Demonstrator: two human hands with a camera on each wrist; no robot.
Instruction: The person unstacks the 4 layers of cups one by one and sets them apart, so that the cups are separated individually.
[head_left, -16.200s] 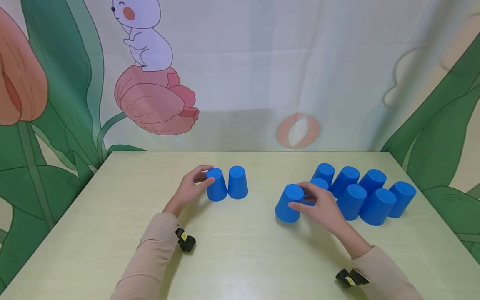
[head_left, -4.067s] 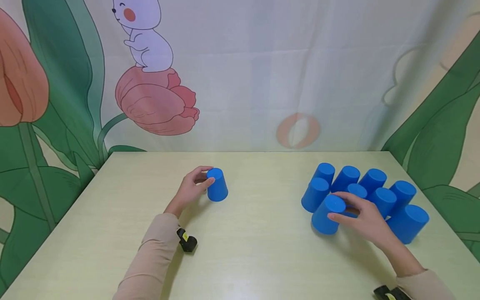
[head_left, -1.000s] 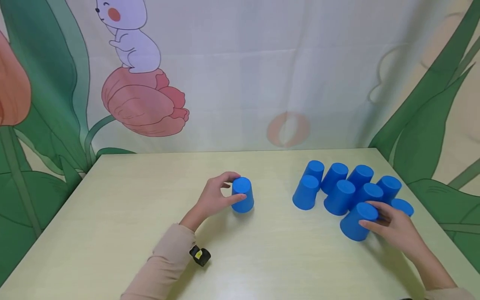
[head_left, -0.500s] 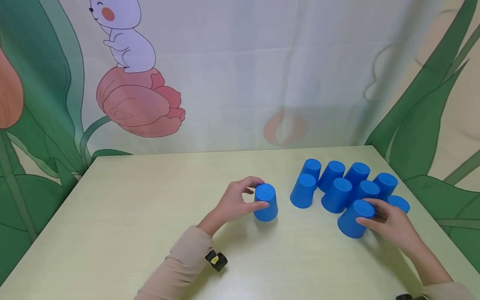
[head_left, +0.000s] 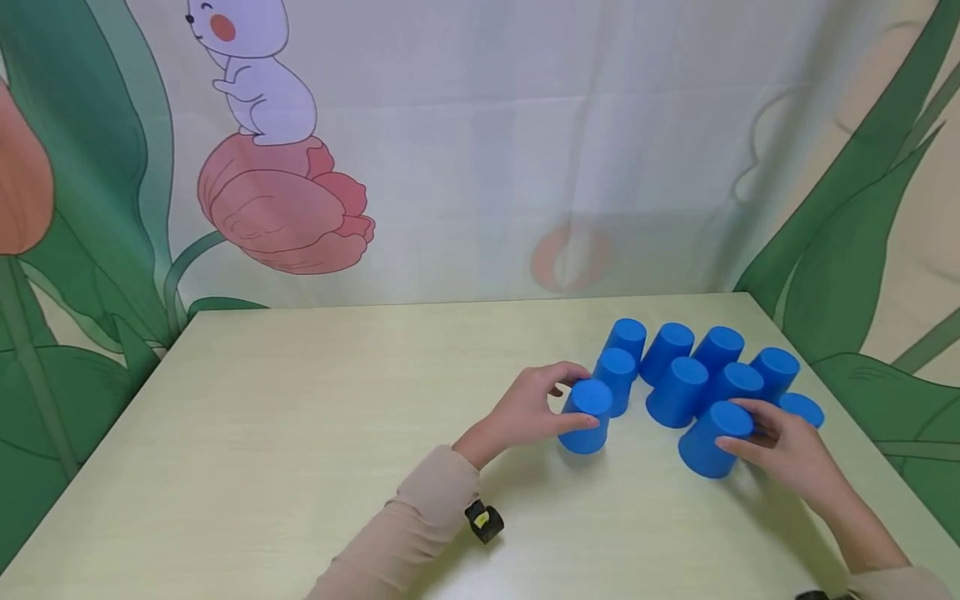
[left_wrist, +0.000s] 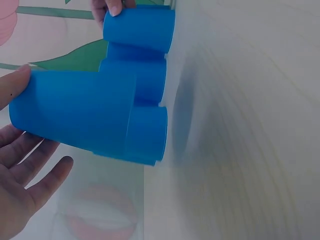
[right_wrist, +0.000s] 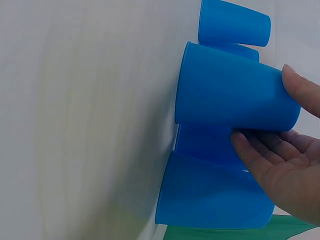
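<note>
My left hand [head_left: 528,408] pinches an upside-down blue cup [head_left: 592,398] between thumb and fingers. In the left wrist view this cup [left_wrist: 75,107] hangs tilted, with its shadow apart from it on the table. Directly behind it in the head view stands another blue cup [head_left: 617,379]. On the right, my right hand [head_left: 791,454] grips a second upside-down cup [head_left: 708,446] at the front of a cluster, its rim down at the table in the right wrist view. The right hand partly hides a cup [head_left: 802,408] behind it.
Several more upside-down blue cups stand close together behind the right hand, among them a back cup [head_left: 667,350] and a middle cup [head_left: 678,392]. The pale wooden table [head_left: 300,442] ends at a printed curtain [head_left: 450,167] along the back.
Two cups stood at left 16 seconds ago, then one. My left hand has carried that one rightward to the cluster. My right hand, earlier setting cups farther left, has stayed on its cup this last second.
</note>
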